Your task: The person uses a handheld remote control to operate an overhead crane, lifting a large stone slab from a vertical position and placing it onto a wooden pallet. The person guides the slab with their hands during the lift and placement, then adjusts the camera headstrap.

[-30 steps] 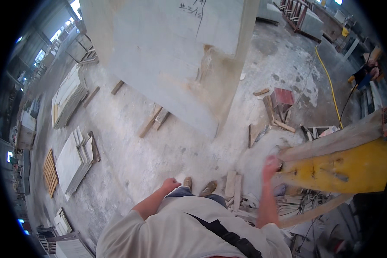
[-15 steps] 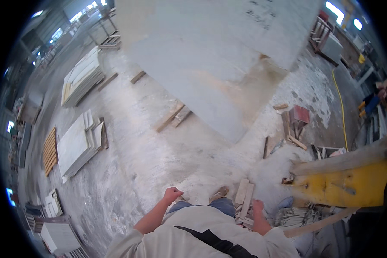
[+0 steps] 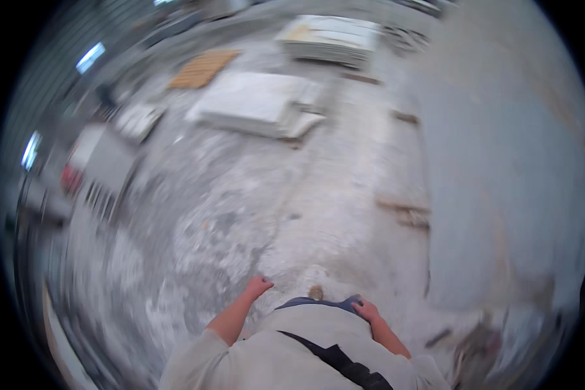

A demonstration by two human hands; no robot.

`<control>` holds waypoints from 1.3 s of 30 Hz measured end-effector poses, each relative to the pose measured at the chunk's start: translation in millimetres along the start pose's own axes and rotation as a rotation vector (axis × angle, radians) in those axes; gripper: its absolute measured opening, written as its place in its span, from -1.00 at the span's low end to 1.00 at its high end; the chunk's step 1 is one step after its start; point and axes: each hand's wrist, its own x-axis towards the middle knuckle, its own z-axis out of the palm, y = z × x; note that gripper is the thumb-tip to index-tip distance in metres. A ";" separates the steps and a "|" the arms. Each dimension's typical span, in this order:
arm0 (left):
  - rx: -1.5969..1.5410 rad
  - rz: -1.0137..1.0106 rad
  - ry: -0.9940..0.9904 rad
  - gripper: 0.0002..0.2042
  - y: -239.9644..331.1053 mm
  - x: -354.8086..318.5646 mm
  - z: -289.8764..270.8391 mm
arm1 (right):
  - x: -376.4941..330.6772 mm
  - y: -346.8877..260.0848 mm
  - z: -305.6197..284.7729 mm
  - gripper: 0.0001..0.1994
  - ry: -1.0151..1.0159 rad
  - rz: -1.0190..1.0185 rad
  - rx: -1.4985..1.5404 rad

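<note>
My left hand hangs in front of me over the dusty floor, its fingers curled in a loose fist with nothing visible in it. At my right hip, my right hand is beside the blue jeans, thumb and fingers slightly apart; I make out nothing held, though motion blurs it. One shoe shows below my waist. A large pale slab fills the right side, apart from both hands. Short wooden blocks lie along its left edge.
Ahead lie a stack of pale slabs, another stack behind it, and an orange-brown slatted pallet. A grey box-like block stands at the left. Blurred wooden scraps lie at the lower right.
My view has swung left, so the large slab shifts to the right side and the stacks move toward the middle. My right hand has come in nearer my hip.
</note>
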 end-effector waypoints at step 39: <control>-1.149 -1.287 1.052 -0.58 -329.5 -138.1 19.9 | 226.8 -715.8 509.2 -0.54 -0.741 -0.815 -0.825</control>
